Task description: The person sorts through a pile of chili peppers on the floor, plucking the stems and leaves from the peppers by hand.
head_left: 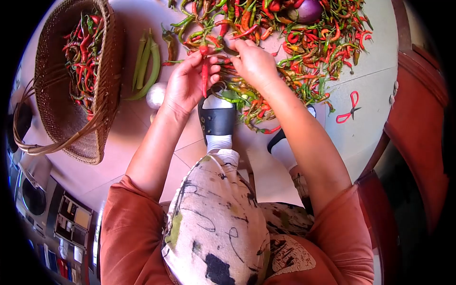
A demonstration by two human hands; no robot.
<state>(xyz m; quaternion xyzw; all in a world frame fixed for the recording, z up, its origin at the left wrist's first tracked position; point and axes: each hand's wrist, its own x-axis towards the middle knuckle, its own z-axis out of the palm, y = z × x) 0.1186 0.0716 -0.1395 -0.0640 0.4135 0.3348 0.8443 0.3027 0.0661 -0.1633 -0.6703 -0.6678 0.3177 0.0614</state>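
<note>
My left hand (183, 83) is turned palm up, its thumb and fingers closed around a long red chili pepper (205, 76) that points down toward my shoe. To its right, my right hand (256, 64) is at the near side of a spread pile of red and green chili peppers (308, 52). The right fingers are bent together, and what they pinch, if anything, is hidden. On the floor left of my left hand lie a white round vegetable (156, 96) and several long green pods (151, 66).
A woven basket (107, 90) with a loop handle stands at the left, red chilies inside. An eggplant (306, 10) rests on the pile. Red-handled scissors (351, 108) lie on the floor at right, near dark red wooden furniture (418, 85). My shoe (217, 118) is below the hands.
</note>
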